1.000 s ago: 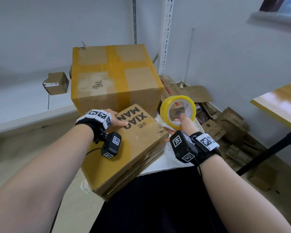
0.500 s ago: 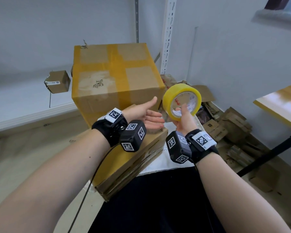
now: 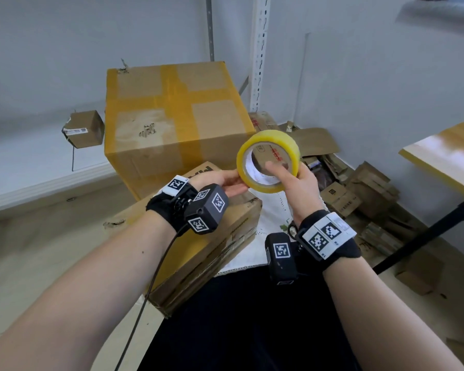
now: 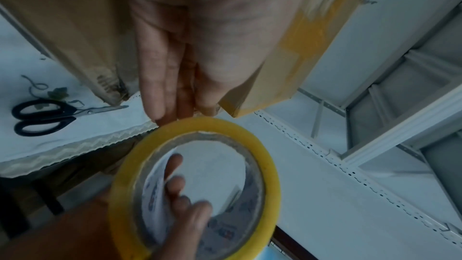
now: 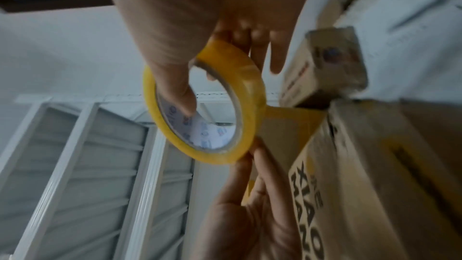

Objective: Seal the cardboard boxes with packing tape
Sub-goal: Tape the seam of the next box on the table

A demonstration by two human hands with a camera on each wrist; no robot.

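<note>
I have the tape roll (image 3: 268, 163) up in front of me, above the far end of the flat box (image 3: 212, 236) that lies across my lap, and everything I do next depends on how that roll faces my two hands. My right hand (image 3: 299, 183) carries it: the thumb is hooked through the core, the other fingers are wrapped round the outer band, and the open ring faces me with its axis running roughly from me toward the wall. My left hand (image 3: 223, 182) comes in from the roll's left, fingers straight and close together, tips touching the yellow outer band at its near-left edge; it grips nothing. I judge the left fingertips are hunting for the free end of the tape, which I cannot make out in any view. The left hand is the one placed to peel; the right only has to steady or turn the roll. Behind the roll stands the big taped box (image 3: 176, 121), with flattened cardboard (image 3: 359, 188) piled to the roll's right. Scissors (image 4: 55, 117) lie on the white cloth (image 4: 75, 131) below the roll.
</note>
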